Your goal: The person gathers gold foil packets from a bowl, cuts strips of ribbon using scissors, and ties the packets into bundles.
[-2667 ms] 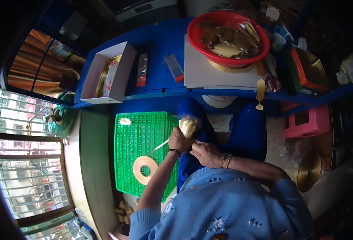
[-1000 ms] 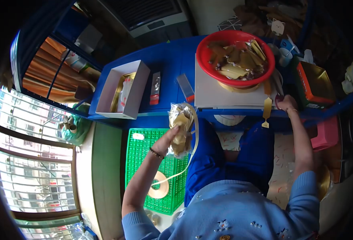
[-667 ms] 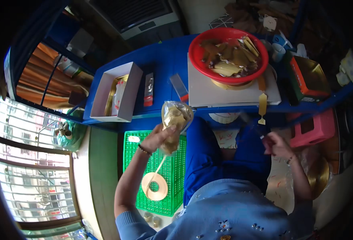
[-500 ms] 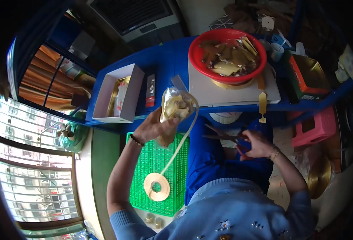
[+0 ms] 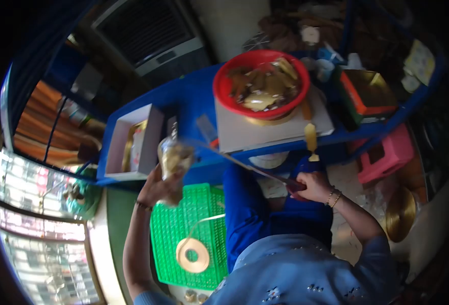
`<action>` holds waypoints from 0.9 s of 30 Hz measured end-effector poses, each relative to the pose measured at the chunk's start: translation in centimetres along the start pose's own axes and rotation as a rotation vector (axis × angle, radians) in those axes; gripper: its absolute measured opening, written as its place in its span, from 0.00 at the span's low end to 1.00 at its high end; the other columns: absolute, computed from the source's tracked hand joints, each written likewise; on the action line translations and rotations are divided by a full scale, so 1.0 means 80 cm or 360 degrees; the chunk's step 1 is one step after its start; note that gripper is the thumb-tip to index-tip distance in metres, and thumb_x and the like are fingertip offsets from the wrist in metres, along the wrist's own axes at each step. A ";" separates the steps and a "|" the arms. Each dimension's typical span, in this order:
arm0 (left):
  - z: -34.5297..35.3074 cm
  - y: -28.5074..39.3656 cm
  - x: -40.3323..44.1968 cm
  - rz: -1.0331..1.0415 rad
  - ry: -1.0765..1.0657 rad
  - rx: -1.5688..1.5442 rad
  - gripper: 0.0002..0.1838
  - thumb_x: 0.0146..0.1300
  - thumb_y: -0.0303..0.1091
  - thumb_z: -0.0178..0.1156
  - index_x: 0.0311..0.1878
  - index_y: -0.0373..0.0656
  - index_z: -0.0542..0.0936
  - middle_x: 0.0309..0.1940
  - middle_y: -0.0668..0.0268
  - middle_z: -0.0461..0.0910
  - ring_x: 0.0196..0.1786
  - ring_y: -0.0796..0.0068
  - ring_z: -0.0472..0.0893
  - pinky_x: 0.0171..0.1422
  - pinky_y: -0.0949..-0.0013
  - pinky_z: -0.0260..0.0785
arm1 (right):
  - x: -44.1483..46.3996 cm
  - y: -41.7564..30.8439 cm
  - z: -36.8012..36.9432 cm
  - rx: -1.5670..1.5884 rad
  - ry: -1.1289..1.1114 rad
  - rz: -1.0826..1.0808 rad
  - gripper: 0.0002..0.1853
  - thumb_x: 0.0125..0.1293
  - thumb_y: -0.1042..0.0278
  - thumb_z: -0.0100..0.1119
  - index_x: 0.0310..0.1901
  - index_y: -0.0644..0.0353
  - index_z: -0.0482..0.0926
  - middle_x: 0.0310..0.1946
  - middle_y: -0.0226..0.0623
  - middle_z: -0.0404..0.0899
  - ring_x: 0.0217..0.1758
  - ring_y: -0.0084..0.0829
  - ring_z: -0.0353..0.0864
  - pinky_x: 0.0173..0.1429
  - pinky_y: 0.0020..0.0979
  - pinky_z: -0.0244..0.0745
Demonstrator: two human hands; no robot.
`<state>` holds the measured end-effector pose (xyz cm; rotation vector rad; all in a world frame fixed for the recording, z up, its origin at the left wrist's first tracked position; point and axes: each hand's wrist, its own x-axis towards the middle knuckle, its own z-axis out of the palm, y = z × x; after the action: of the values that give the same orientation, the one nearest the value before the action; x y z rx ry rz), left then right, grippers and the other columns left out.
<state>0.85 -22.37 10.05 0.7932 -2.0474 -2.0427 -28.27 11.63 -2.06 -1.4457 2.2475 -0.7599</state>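
My left hand [image 5: 156, 189] is closed around a clear plastic packet [image 5: 174, 158] of yellowish pieces, held upright above the green crate. My right hand [image 5: 313, 187] grips scissors [image 5: 294, 187] by their red handles over my lap. A thin strip runs from beside the packet toward the scissors; blur hides where strip and blades meet. On the crate [image 5: 166, 223] lies a roll of pale flat ribbon [image 5: 204, 260], its loose end curving up toward my knee.
A blue table [image 5: 184, 91] carries a red basin [image 5: 222, 96] of wrapped brownish pieces on a pale board [image 5: 234, 137]. A white box [image 5: 151, 137] stands left, an orange-and-green box [image 5: 354, 99] right. A pink stool [image 5: 387, 157] stands beyond my right knee.
The ribbon no longer runs unbroken from roll to packet; its roll end now hangs loose. My left hand and packet have moved left, and the view has shifted.
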 end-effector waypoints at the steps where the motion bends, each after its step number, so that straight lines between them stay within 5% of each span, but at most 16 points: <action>1: -0.010 -0.025 0.003 -0.0133 -0.0034 -0.0148 0.23 0.63 0.41 0.62 0.56 0.38 0.72 0.44 0.69 0.77 0.44 0.81 0.76 0.48 0.74 0.70 | -0.017 0.021 -0.016 -0.0023 0.0057 0.0155 0.17 0.48 0.52 0.71 0.27 0.56 0.77 0.22 0.38 0.80 0.27 0.41 0.82 0.32 0.37 0.74; 4: 0.000 -0.084 0.004 -0.0356 0.0065 -0.0049 0.29 0.61 0.51 0.62 0.57 0.40 0.71 0.41 0.70 0.77 0.41 0.80 0.76 0.45 0.74 0.72 | -0.058 0.070 -0.047 0.0209 0.0482 0.0708 0.15 0.49 0.57 0.71 0.25 0.58 0.76 0.20 0.38 0.80 0.26 0.39 0.82 0.31 0.38 0.74; 7: 0.068 -0.117 0.014 -0.0445 -0.0050 -0.0128 0.33 0.56 0.62 0.62 0.53 0.43 0.74 0.39 0.69 0.78 0.41 0.76 0.77 0.46 0.70 0.72 | -0.040 0.134 -0.061 -0.0114 0.0670 0.0754 0.15 0.54 0.56 0.64 0.26 0.59 0.75 0.22 0.42 0.80 0.29 0.43 0.81 0.32 0.40 0.73; 11: 0.128 -0.174 0.033 -0.0722 -0.0648 -0.0693 0.32 0.59 0.61 0.59 0.51 0.40 0.76 0.41 0.63 0.81 0.42 0.72 0.81 0.48 0.68 0.75 | 0.037 0.166 -0.072 -0.0538 0.0840 0.0672 0.19 0.52 0.50 0.63 0.29 0.60 0.77 0.27 0.47 0.81 0.35 0.49 0.81 0.39 0.47 0.75; 17: 0.198 -0.151 0.019 -0.0601 -0.0614 -0.1032 0.32 0.60 0.60 0.58 0.54 0.40 0.72 0.42 0.58 0.80 0.43 0.65 0.81 0.50 0.62 0.75 | 0.131 0.171 -0.074 -0.0584 0.0742 0.0951 0.19 0.51 0.50 0.62 0.32 0.60 0.79 0.32 0.47 0.82 0.39 0.49 0.82 0.46 0.46 0.77; 21: 0.211 -0.141 0.023 -0.0494 -0.0559 -0.1137 0.31 0.61 0.60 0.56 0.52 0.40 0.72 0.40 0.58 0.80 0.41 0.66 0.81 0.47 0.62 0.76 | 0.146 0.146 -0.073 -0.1015 0.0602 0.0777 0.15 0.55 0.55 0.59 0.36 0.59 0.81 0.44 0.46 0.78 0.50 0.43 0.77 0.55 0.41 0.72; 23: 0.212 -0.145 0.026 -0.0464 -0.0537 -0.1179 0.31 0.62 0.59 0.56 0.53 0.39 0.72 0.40 0.58 0.80 0.41 0.66 0.82 0.45 0.62 0.76 | 0.129 0.110 -0.078 -0.0825 0.0751 0.0344 0.18 0.55 0.58 0.62 0.43 0.59 0.78 0.46 0.43 0.77 0.52 0.43 0.75 0.56 0.42 0.70; 25: 0.211 -0.157 0.031 -0.0555 -0.0504 -0.1108 0.33 0.62 0.60 0.56 0.56 0.38 0.71 0.41 0.59 0.80 0.42 0.68 0.81 0.48 0.65 0.75 | 0.102 0.089 -0.058 -0.0074 0.0531 -0.0202 0.26 0.59 0.58 0.64 0.56 0.61 0.71 0.49 0.40 0.76 0.54 0.38 0.76 0.54 0.39 0.72; 27: 0.203 -0.162 0.042 -0.0580 -0.0606 -0.0783 0.34 0.62 0.60 0.56 0.58 0.38 0.70 0.44 0.60 0.80 0.45 0.70 0.80 0.50 0.67 0.74 | 0.066 0.025 -0.035 0.1426 -0.0191 0.0140 0.28 0.66 0.63 0.56 0.65 0.61 0.62 0.54 0.44 0.75 0.57 0.36 0.75 0.56 0.36 0.73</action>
<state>-5.99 -8.64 -4.39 0.7639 -1.4966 -2.9306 -33.45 8.12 -1.17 -0.9022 1.5138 -1.3617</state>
